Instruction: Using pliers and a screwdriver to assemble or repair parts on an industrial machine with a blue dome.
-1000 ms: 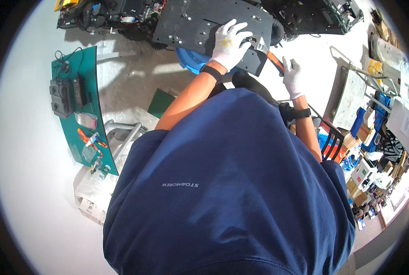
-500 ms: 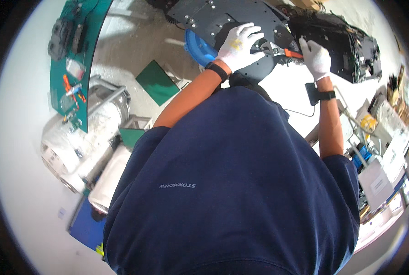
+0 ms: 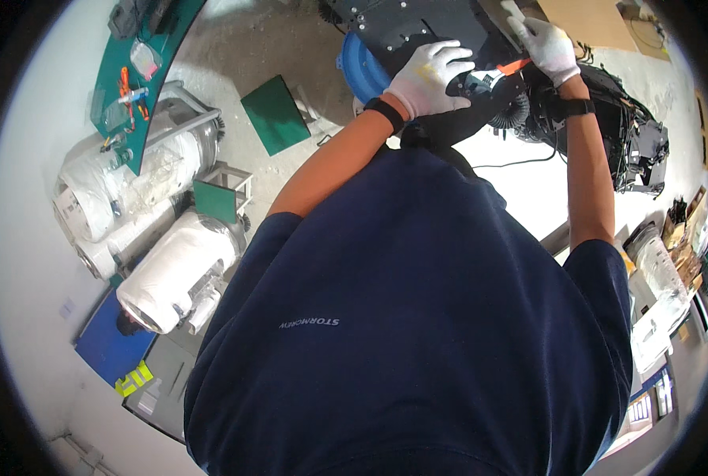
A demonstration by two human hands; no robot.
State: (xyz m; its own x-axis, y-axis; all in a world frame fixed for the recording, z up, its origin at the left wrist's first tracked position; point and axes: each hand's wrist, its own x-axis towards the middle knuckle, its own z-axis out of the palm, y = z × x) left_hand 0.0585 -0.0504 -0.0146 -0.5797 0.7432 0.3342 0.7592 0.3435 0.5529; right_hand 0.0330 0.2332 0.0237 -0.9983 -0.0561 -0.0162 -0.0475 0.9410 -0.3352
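Observation:
Both my hands wear white gloves over a large black panel (image 3: 405, 28) dotted with bolts. On the panel, fingers spread, lies my left hand (image 3: 432, 78), its thumb close to the jaw end of an adjustable wrench. That wrench (image 3: 513, 67) has an orange handle and a silver head, its jaws at a dark part beside my left hand. My right hand (image 3: 546, 49) is at the handle's far end with its fingers stretched out; whether the palm presses on the handle is hard to tell. A round bristle brush (image 3: 513, 113) sits just below the wrench.
A blue round part (image 3: 360, 67) shows beside the panel. Black machinery with loose cables (image 3: 620, 119) stands at right. Leftward are a green table (image 3: 154, 99) with tools, a green board (image 3: 275, 115) and plastic-wrapped machines (image 3: 179, 270). Cardboard (image 3: 588, 22) lies at the far right.
The view has shifted. My right hand has moved farther away, and the wrench's handle has swung the same way, now slanting up to the right. My left hand stays spread on the panel.

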